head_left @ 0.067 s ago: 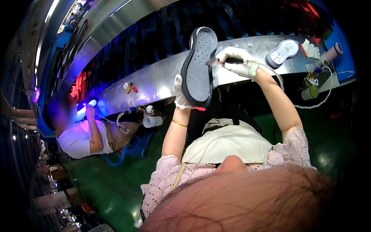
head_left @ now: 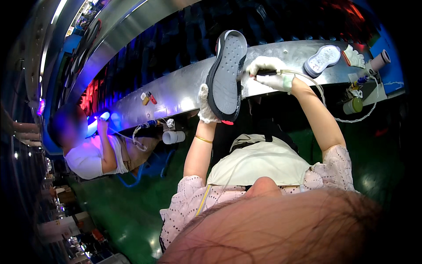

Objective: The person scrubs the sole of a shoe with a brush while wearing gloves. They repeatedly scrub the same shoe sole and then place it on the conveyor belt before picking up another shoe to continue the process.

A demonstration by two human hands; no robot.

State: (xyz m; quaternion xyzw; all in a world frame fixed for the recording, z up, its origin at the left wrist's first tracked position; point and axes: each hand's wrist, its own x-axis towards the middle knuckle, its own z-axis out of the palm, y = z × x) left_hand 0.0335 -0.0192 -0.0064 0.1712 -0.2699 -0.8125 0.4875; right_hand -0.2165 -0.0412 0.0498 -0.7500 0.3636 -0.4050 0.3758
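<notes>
My left hand (head_left: 205,106), in a white glove, grips the heel end of a grey shoe sole (head_left: 226,83) with a black rim and a red patch at the near end. The sole is held up lengthwise over the bench edge, its dimpled inner face toward me. My right hand (head_left: 273,79), also gloved, is closed around the dark handle of a brush (head_left: 266,71) fed by a pale tube (head_left: 313,83). The brush's tip is beside the sole's right edge, around mid-length; whether it touches is too blurred to tell.
On the metal bench (head_left: 176,94) lie a white sole (head_left: 322,60), a spare glove (head_left: 353,57) and small red and yellow items (head_left: 148,98). Cups (head_left: 353,105) hang at its front edge. A dark conveyor runs behind. To the left, a co-worker (head_left: 94,154) sits under blue light.
My right hand and the brush have shifted very slightly to the right and toward me along the sole's edge. The sole and my left hand stay nearly in place.
</notes>
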